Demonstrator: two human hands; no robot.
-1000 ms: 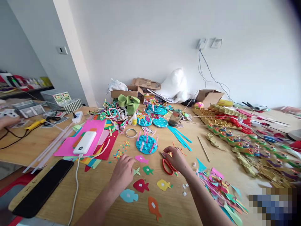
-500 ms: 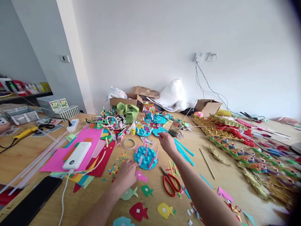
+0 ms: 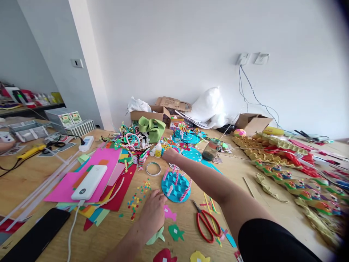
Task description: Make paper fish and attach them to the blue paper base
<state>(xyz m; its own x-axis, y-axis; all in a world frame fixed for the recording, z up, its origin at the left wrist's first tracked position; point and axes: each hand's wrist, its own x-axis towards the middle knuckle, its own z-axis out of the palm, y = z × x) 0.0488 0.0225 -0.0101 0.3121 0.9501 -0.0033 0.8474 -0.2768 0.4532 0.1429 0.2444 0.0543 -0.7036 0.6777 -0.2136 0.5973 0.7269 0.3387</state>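
Observation:
My left hand (image 3: 153, 211) lies on the table with its fingers loosely laid out, beside a pink paper fish (image 3: 170, 213) and partly over a pale green paper fish (image 3: 157, 236). My right hand (image 3: 170, 155) reaches across to the far side, next to a small glue bottle (image 3: 158, 150) with a yellow label; its fingers are mostly hidden. Between the hands stands a blue disc (image 3: 176, 186) with bumpy cups and pink twisted sticks. Near it are a green paper fish (image 3: 176, 232), a red paper fish (image 3: 164, 256) and a yellow paper fish (image 3: 200, 257).
Red-handled scissors (image 3: 207, 222) lie under my right forearm's near side. A tape roll (image 3: 153, 169) and confetti dots (image 3: 136, 200) are left of the disc. Further left are a white power bank (image 3: 89, 182) and a black phone (image 3: 35, 234). Painted egg-carton strips (image 3: 289, 178) fill the right.
My right hand has moved left, from beyond the blue disc to beside the glue bottle. My left hand stays by the pink fish. The view has shifted slightly.

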